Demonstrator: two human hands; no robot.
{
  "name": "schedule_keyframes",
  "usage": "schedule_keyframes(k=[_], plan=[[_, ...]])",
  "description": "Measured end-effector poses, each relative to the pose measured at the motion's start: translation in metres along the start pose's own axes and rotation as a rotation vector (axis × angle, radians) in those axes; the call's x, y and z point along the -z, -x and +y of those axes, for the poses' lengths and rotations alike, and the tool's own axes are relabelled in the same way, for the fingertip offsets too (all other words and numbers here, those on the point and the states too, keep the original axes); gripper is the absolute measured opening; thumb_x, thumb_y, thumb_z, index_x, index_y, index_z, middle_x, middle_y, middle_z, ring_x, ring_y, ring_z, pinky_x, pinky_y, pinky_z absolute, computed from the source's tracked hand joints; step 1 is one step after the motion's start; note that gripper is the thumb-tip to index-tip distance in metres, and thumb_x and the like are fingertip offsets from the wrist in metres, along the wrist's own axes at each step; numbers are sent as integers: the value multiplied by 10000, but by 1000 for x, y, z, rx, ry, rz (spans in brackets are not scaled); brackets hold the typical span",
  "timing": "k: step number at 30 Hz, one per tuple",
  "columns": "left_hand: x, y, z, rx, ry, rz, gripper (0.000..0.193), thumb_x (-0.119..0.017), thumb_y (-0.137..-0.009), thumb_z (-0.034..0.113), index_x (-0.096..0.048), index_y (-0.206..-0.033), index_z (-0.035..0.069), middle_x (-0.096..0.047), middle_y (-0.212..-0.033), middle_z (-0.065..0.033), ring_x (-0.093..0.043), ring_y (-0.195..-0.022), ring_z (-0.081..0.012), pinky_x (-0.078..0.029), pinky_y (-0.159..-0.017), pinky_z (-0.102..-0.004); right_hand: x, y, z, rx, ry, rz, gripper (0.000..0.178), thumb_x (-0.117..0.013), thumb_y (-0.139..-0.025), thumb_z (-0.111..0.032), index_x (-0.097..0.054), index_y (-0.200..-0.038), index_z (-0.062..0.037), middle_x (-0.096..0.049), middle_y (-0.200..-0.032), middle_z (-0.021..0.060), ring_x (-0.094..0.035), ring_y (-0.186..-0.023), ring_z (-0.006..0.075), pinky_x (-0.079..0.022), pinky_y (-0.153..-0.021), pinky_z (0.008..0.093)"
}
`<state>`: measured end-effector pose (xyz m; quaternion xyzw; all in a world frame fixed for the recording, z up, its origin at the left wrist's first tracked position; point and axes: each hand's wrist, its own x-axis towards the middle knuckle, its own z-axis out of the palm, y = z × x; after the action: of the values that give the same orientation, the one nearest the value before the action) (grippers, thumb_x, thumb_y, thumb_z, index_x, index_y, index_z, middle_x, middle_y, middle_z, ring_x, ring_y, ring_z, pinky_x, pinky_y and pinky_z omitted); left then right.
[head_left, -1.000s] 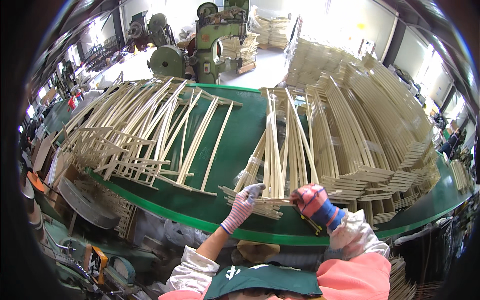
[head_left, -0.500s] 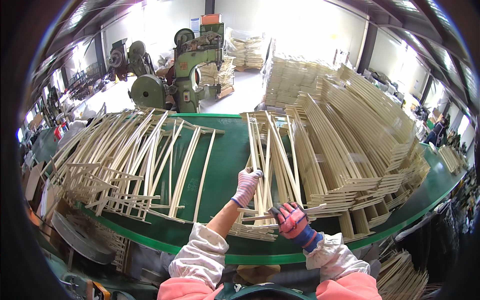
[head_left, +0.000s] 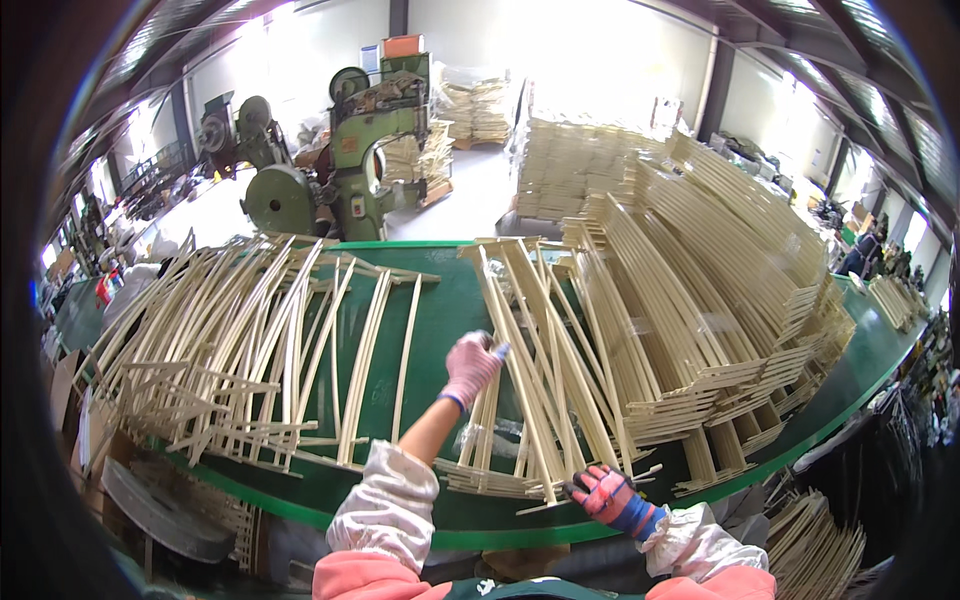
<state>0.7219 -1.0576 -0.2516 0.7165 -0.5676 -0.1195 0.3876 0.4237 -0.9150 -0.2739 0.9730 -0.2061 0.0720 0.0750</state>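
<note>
My left hand (head_left: 473, 368), in a pale pink-and-white glove, is closed at the left slat of a long, narrow, pale wooden frame (head_left: 533, 410), about midway along it. My right hand (head_left: 608, 498), in a pink-and-blue glove, is closed at that frame's near end, by its short crossbar; the exact hold is partly hidden by the fingers. The frame slants over other similar frames (head_left: 487, 410) lying loosely on the green table (head_left: 385, 440). Clear plastic shows between some slats.
At the left lies a tangled heap of pale frames (head_left: 225, 340). High, orderly stacks of frames (head_left: 690, 300) rise at the right. Beyond the table's far edge stand a green machine (head_left: 357, 150) and a wrapped pallet stack (head_left: 570, 165). A curved grey metal piece (head_left: 165, 515) is below left.
The frame's near end has swung toward me and the frame now slants to the right. My right hand has moved nearer and slightly right; my left hand has shifted a little left.
</note>
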Motion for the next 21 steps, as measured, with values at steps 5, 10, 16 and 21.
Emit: schedule_keyframes(k=[5, 10, 16, 21], plan=[[-23, -121, 7, -26, -430, 58, 670, -650, -706, 494, -466, -1220, 106, -572, -1072, -99, -584, -971, -270, -469, -784, -404, -2, -1, 2, 30, -91, 48, 367, -498, -730, -183, -574, -1087, -136, -569, -915, 81, -550, -857, 257, -458, -706, 377], [-77, -209, -26, 33, -500, 48, 449, -634, -746, 357, -584, -1070, 49, -634, -942, -114, -636, -873, -274, -511, -714, -376, 19, -14, 4, 12, -91, 84, 340, -536, -711, -179, -575, -1045, -133, -544, -880, 70, -556, -854, 245, -461, -700, 366], [-76, -204, -158, 489, 84, 431, 251, -534, -747, 227, -665, -752, 13, -629, -786, -216, -621, -771, -374, -489, -681, -434, 36, -27, -6, -172, -206, -35, 490, -542, -693, -111, -541, -1182, -92, -556, -776, 47, -584, -736, 205, -478, -627, 326], [-61, -103, -208, 406, 61, 202, 308, -601, -774, 178, -594, -1040, 23, -639, -976, -163, -616, -916, -289, -472, -814, -377, 72, -29, 9, -266, -398, 485, 421, -605, -588, -103, -604, -1009, -122, -578, -744, 32, -563, -742, 235, -446, -679, 373]])
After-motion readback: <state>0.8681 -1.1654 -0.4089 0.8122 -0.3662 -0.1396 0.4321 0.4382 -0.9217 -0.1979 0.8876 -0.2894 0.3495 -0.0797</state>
